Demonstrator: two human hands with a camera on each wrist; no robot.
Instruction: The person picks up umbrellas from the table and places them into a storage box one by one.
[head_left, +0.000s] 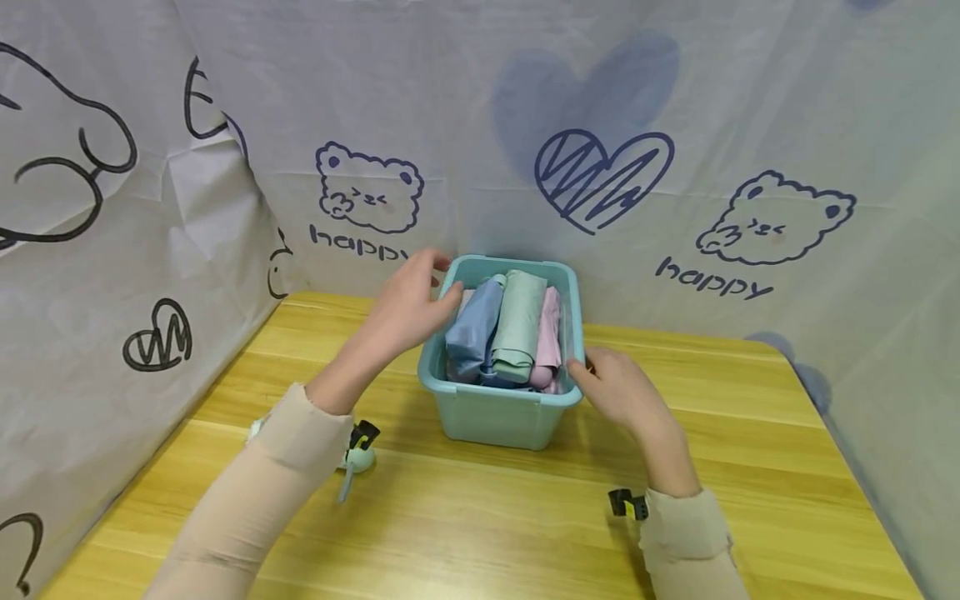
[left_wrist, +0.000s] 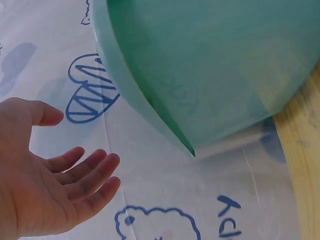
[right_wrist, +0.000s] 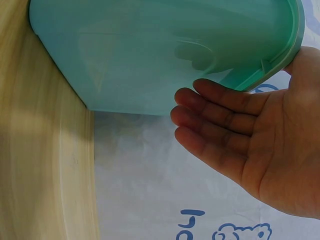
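A light teal plastic bin [head_left: 495, 417] stands at the back of the wooden table. Folded umbrellas fill it: a blue one [head_left: 476, 329], a mint green one [head_left: 520, 325] and a pink one [head_left: 549, 329] with a round knob. My left hand [head_left: 412, 300] is at the bin's left rim, fingers loosely bent and spread; the left wrist view shows this hand [left_wrist: 65, 185] apart from the bin and holding nothing. On the right side, my right hand [head_left: 618, 383] has its thumb at the rim. Its other fingers [right_wrist: 215, 117] stretch out below the rim, beside the outer wall.
A mint green round knob with a strap [head_left: 360, 460] lies on the table [head_left: 465, 517], partly hidden by my left sleeve. White sheeting [head_left: 480, 108] with drawn hearts and bears hangs behind the bin and along the sides. Black mounts [head_left: 626, 504] sit at my wrists.
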